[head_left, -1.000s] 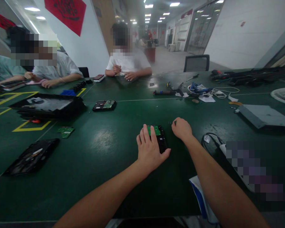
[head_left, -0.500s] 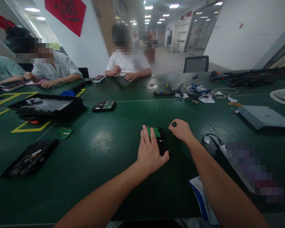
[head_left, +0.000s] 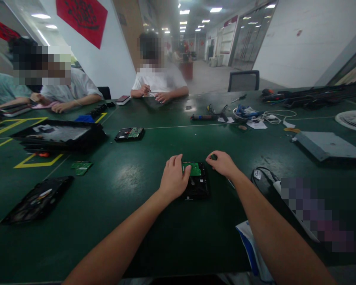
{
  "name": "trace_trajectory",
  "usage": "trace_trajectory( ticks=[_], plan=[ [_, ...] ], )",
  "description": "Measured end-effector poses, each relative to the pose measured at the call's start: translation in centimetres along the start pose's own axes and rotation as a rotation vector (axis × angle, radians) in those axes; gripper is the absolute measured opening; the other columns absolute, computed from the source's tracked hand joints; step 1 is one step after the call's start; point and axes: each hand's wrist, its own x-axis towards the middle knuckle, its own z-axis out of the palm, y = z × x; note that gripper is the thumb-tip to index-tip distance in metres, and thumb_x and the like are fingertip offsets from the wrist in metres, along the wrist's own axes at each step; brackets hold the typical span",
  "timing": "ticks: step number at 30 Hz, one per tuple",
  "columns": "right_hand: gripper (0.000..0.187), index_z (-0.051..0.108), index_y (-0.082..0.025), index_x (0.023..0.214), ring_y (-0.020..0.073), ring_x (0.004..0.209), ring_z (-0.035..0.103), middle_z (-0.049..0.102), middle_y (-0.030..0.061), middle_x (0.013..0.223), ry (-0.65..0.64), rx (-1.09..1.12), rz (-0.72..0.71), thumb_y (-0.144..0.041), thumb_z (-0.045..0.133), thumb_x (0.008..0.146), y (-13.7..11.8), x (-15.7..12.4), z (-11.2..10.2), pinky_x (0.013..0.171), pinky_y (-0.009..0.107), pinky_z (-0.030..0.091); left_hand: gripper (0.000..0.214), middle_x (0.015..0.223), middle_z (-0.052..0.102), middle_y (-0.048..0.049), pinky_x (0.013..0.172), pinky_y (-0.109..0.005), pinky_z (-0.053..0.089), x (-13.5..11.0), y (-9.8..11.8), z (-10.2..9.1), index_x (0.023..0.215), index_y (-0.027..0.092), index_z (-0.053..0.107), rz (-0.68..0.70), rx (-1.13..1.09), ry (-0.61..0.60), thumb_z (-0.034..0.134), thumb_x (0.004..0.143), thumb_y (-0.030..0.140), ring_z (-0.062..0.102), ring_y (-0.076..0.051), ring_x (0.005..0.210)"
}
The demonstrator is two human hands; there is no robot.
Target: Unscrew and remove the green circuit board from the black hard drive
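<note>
A black hard drive (head_left: pixel 201 186) with a green circuit board (head_left: pixel 196 169) lies on the green table in front of me. My left hand (head_left: pixel 175 177) holds it along its left side, with the thumb over the board's edge and the fingers curled at the far left corner. Just beyond the drive's right far corner is my right hand (head_left: pixel 222 163), its thumb and forefinger pinched together. Whatever sits in that pinch is too small to make out. Part of a thin metal shaft (head_left: pixel 231 183) shows beside my right forearm, partly hidden by it.
Another hard drive (head_left: pixel 129 134) lies farther off. To the left are a loose circuit board (head_left: pixel 82 167), a black casing part (head_left: pixel 40 198) and stacked black trays (head_left: pixel 59 134). Rightward are a grey metal box (head_left: pixel 329 148), cables (head_left: pixel 274 114) and a power strip (head_left: pixel 295 211). Co-workers (head_left: pixel 158 83) sit opposite.
My left hand has shifted from lying flat over the drive to its left side, uncovering more of it. My right hand has moved slightly left, closer to the drive's far corner.
</note>
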Motion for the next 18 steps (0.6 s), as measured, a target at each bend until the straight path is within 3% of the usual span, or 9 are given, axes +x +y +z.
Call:
trace_trajectory(
  ticks=[4, 11, 18],
  plan=[
    [0.017, 0.072, -0.018, 0.099, 0.0111, 0.055, 0.061, 0.069, -0.0004, 0.07, -0.035, 0.087, 0.002, -0.029, 0.063, 0.089, -0.3, -0.4, 0.6, 0.053, 0.021, 0.044, 0.034, 0.127, 0.066, -0.0145, 0.107, -0.049, 0.048, 1.9, -1.3, 1.5, 0.129, 0.016, 0.061, -0.022, -0.072, -0.003, 0.044, 0.103, 0.028, 0.059, -0.029, 0.123],
    [0.013, 0.068, -0.017, 0.092, 0.0092, 0.049, 0.051, 0.066, -0.001, 0.069, -0.146, 0.421, 0.041, -0.025, 0.065, 0.082, -0.2, 0.0, 1.3, 0.042, 0.02, 0.033, 0.033, 0.125, 0.067, -0.0115, 0.105, -0.047, 0.048, 1.3, -1.5, 1.9, 0.129, 0.017, 0.062, 0.056, -0.109, -0.007, 0.053, 0.099, 0.029, 0.059, -0.028, 0.119],
    [0.02, 0.071, -0.018, 0.101, 0.0119, 0.055, 0.053, 0.062, -0.0034, 0.064, -0.094, 0.23, -0.035, -0.031, 0.065, 0.086, -0.6, -0.1, 1.3, 0.056, 0.024, 0.04, 0.03, 0.117, 0.067, -0.0103, 0.101, -0.046, 0.049, 1.4, -1.4, 1.3, 0.125, 0.018, 0.062, 0.018, -0.153, 0.03, 0.059, 0.097, 0.029, 0.06, -0.027, 0.113]
  ],
)
